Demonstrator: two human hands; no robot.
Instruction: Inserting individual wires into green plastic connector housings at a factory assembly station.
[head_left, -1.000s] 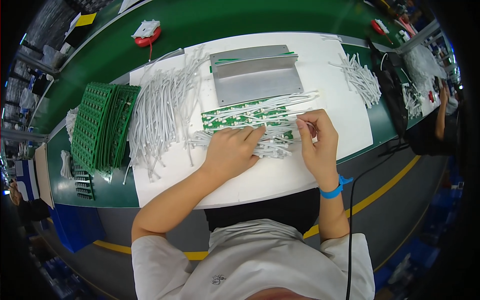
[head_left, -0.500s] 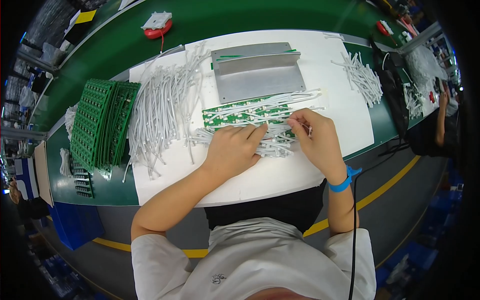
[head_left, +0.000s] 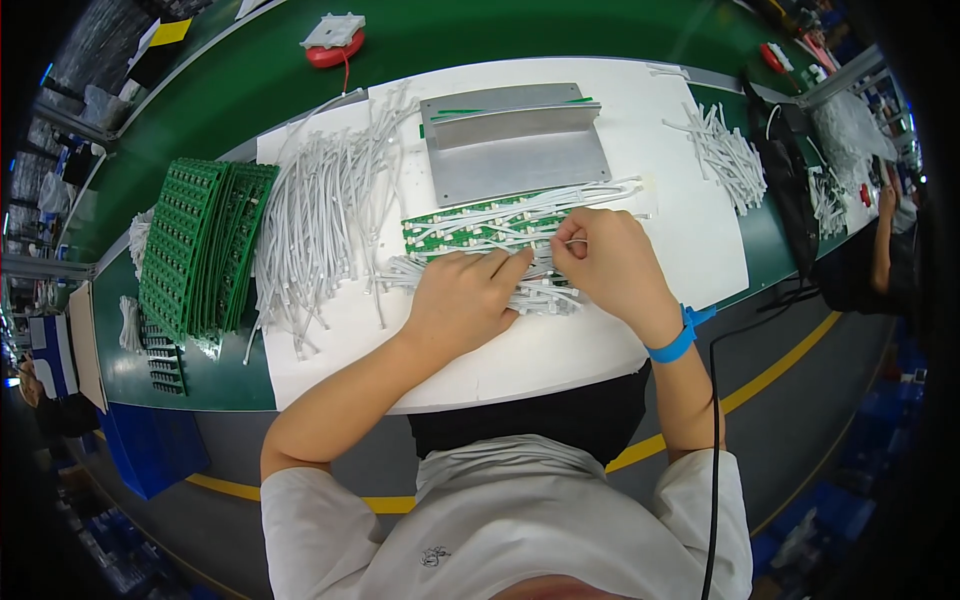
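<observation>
Green circuit board [head_left: 462, 239] lies flat on the white sheet [head_left: 560, 350] in front of me, the centre of my clock, with twelve at the bench's far side. White cables [head_left: 530, 205] run lengthwise across it and cover much of its face. A bundle of loose cables [head_left: 548, 298] lies along its near edge, toward five o'clock.

At six o'clock my left hand [head_left: 462, 300] rests over that bundle and the board's near edge, forefinger reaching forward, thumb set apart from it; whether those fingers clamp a cable I cannot tell. My right hand [head_left: 608, 258] comes in at four o'clock, thumb and forefinger pinched together on a thin white cable [head_left: 575, 241] just beside my left fingertips. A blue band [head_left: 678, 345] circles my right wrist.

Toward one o'clock, near the board, sits a grey metal plate [head_left: 520, 172] with a raised ridge. At ten o'clock a broad heap of white cables [head_left: 325, 205] spreads over the sheet; past it, at nine, green boards [head_left: 185, 250] lean in a stack. A smaller cable pile [head_left: 728, 160] lies at two o'clock. Farther out, at eleven, I see a red-and-white device [head_left: 335, 45] with a red cord.
</observation>
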